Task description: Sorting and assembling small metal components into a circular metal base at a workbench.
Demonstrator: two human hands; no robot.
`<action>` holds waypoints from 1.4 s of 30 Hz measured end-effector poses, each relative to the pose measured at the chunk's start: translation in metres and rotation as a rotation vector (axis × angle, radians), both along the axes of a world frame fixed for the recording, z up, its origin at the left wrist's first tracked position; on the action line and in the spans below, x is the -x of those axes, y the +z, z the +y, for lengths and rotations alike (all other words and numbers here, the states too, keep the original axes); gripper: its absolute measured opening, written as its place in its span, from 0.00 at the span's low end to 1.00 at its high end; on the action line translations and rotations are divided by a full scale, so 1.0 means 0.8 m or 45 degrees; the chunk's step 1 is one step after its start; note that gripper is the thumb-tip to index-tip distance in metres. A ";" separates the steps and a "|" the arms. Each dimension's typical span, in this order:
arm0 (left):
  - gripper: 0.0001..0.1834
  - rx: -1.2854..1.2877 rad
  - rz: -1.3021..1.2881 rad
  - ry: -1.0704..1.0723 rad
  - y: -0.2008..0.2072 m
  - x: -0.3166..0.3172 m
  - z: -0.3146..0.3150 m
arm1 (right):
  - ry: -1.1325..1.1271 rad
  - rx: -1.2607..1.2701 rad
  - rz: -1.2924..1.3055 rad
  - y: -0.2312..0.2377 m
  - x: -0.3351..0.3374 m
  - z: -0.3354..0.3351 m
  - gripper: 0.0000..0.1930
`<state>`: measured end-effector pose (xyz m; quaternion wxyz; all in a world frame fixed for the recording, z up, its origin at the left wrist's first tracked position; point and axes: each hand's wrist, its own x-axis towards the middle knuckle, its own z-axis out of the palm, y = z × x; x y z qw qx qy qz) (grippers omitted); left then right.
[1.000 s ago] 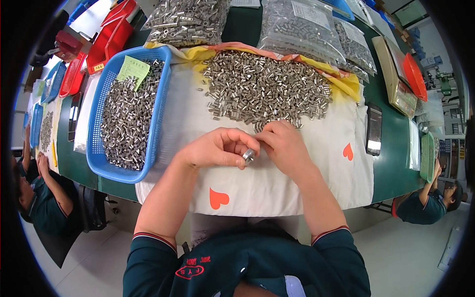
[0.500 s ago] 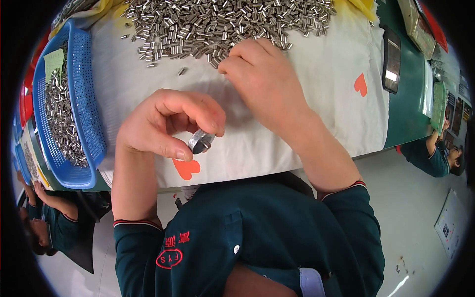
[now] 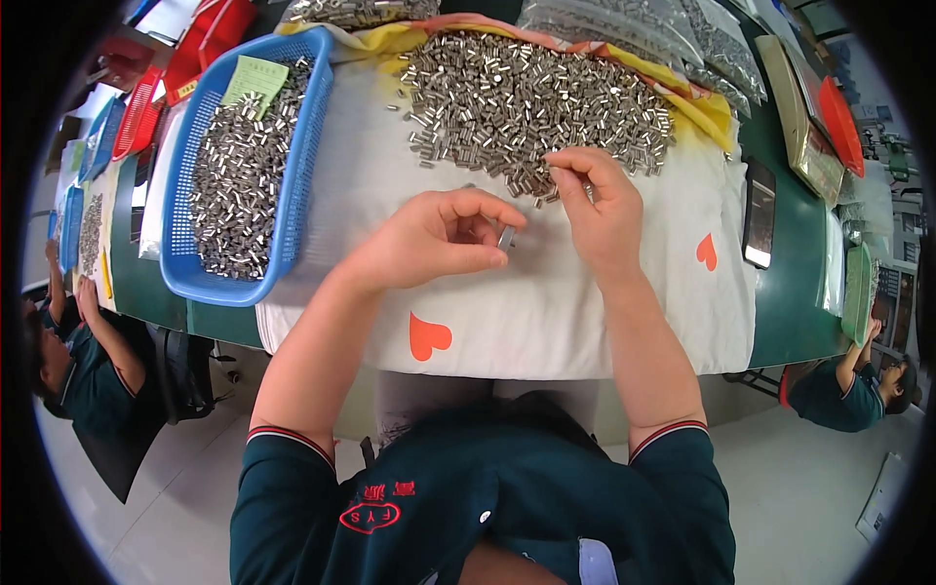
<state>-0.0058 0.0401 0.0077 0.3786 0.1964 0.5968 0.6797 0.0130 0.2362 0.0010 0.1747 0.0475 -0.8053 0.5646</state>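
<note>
Between the thumb and forefinger of my left hand (image 3: 419,239) is a small silver metal ring (image 3: 506,237), seen edge-on and mostly hidden by the fingers. My right hand (image 3: 606,210) is at the near edge of a heap of short, shiny metal cylinders (image 3: 546,93), with thumb and forefinger pinched together. What that pinch holds, if anything, is too small to make out. The heap lies on a white cloth (image 3: 556,336) printed with red hearts.
At the left stands a blue plastic basket (image 3: 175,234) of similar metal pieces (image 3: 234,185) with a green slip (image 3: 255,83). A yellow cloth (image 3: 717,122) and bagged parts (image 3: 624,29) lie behind the heap. A phone (image 3: 759,214) lies at right. Co-workers sit either side.
The view has shifted, showing more of the table's far side. My left hand has turned the ring edge-on and come nearer my right hand, which has rolled so its thumb shows.
</note>
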 end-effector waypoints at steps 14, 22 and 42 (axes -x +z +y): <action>0.19 -0.220 -0.246 0.246 -0.018 0.004 0.002 | 0.439 0.247 -0.391 0.023 -0.017 0.000 0.06; 0.19 -0.282 -0.328 0.264 -0.009 0.003 0.007 | 0.380 0.144 -0.253 0.023 -0.016 -0.007 0.04; 0.18 0.099 -0.022 0.285 -0.005 -0.013 0.002 | 0.282 -0.460 0.096 0.030 -0.034 -0.018 0.04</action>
